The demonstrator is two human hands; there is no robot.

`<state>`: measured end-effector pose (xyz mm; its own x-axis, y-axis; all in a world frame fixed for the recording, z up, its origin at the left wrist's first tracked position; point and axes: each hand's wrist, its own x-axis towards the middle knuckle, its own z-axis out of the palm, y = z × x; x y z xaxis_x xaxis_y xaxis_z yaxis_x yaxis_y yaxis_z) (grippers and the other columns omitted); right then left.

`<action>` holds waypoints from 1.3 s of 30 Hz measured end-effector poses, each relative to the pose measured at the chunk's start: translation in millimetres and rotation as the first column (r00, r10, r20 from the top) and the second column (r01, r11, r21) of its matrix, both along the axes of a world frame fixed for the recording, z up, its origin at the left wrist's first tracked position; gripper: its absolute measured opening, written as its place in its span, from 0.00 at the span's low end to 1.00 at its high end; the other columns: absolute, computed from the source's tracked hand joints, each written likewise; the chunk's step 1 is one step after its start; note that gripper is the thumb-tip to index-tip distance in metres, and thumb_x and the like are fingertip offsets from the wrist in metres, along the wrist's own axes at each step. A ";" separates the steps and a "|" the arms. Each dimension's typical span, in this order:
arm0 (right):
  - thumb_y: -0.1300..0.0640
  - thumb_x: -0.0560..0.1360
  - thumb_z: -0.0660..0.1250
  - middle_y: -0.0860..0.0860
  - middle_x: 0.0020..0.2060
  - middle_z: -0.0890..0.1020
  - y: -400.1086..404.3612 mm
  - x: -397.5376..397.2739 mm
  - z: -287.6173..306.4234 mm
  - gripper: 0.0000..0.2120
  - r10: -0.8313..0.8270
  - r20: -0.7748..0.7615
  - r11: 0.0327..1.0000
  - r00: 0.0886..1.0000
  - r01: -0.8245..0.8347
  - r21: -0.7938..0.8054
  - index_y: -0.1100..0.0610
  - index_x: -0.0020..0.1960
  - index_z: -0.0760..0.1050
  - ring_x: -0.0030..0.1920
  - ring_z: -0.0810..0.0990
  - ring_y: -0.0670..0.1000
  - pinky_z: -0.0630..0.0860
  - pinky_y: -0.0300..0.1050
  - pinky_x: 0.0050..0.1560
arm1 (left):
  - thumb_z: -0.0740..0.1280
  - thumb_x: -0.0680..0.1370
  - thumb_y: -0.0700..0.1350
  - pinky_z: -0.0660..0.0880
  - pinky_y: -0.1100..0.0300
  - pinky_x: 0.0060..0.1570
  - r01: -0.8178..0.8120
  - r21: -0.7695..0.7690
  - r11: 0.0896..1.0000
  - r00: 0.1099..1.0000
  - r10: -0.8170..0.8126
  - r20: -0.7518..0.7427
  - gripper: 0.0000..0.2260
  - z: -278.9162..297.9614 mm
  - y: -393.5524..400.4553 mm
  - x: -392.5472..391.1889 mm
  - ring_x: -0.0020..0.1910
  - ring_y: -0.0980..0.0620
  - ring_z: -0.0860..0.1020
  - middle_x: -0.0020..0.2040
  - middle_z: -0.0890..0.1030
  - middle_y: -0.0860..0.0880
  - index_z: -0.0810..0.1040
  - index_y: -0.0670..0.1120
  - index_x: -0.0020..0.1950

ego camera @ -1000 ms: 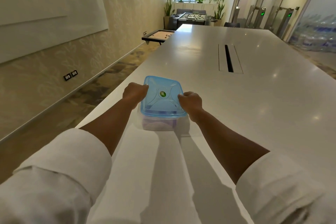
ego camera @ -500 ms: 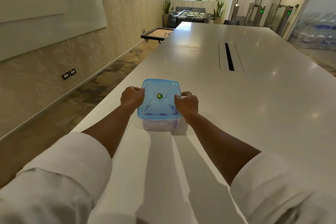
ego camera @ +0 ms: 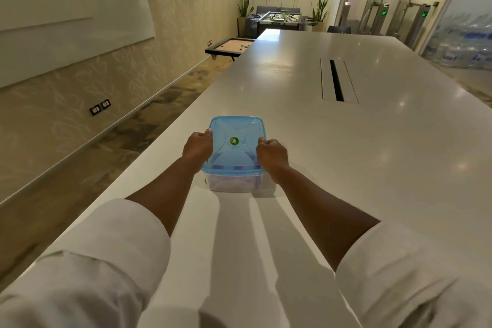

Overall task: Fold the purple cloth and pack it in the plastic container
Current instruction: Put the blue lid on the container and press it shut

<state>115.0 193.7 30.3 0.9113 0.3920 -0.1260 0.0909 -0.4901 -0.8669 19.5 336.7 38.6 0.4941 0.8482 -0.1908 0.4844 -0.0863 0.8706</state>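
**Both hands seat the blue lid over the packed cloth**

Just left of the frame's centre, your left hand (ego camera: 197, 147) is curled against the left edge of the translucent blue plastic lid (ego camera: 234, 145), fingers wrapped down over the rim; that hold looks meant to press the lid's edge home while keeping the box from sliding on the glossy white surface (ego camera: 372, 168).

At centre, the lid sits on the clear rectangular plastic container (ego camera: 234, 184), which rests near the surface's left edge, squarely ahead of you. Through the pale wall you can make out a purple tint, most likely the folded purple cloth (ego camera: 226, 183) lying inside, though its folds are too hazy to read. By that sign the packing is done and closing is the step in hand.

Just right of centre, your right hand (ego camera: 273, 153) mirrors the left, closed on the lid's right edge. Holding both sides evenly keeps the lid level; whether every corner has snapped shut cannot be told.
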 end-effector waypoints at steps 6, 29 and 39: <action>0.51 0.80 0.53 0.59 0.54 0.79 -3.2 -2.5 3.2 0.17 -0.004 -0.049 1.000 0.999 0.005 0.025 0.61 0.59 0.70 0.53 0.80 0.60 0.77 0.55 0.57 | 0.54 0.83 0.56 0.71 0.52 0.51 -0.008 -0.061 0.998 0.999 0.011 0.045 0.21 -5.7 -1.1 7.0 0.53 0.45 0.73 0.56 0.73 0.45 0.68 0.42 0.67; 0.49 0.80 0.60 0.52 0.45 0.76 -26.8 10.4 -5.3 0.11 0.138 -0.139 0.981 0.981 -0.116 0.157 0.57 0.52 0.70 0.42 0.76 0.49 0.74 0.45 0.45 | 0.57 0.79 0.60 0.76 0.49 0.59 -0.070 0.026 0.997 0.996 0.071 -0.057 0.29 2.0 11.1 15.2 0.58 0.40 0.79 0.61 0.79 0.39 0.73 0.37 0.66; 0.45 0.76 0.62 0.54 0.47 0.78 -15.4 22.4 0.4 0.19 0.096 -0.237 0.989 0.967 -0.066 0.131 0.60 0.57 0.71 0.42 0.78 0.52 0.74 0.44 0.39 | 0.58 0.82 0.57 0.75 0.52 0.57 -0.040 0.066 0.997 0.998 0.043 -0.040 0.25 -1.0 19.9 25.1 0.58 0.39 0.79 0.60 0.80 0.36 0.76 0.35 0.61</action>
<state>137.4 178.3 30.7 0.8237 0.4895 -0.2862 -0.0942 -0.3795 -0.9204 44.6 356.6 37.6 0.4513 0.8789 -0.1544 0.5241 -0.1210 0.8430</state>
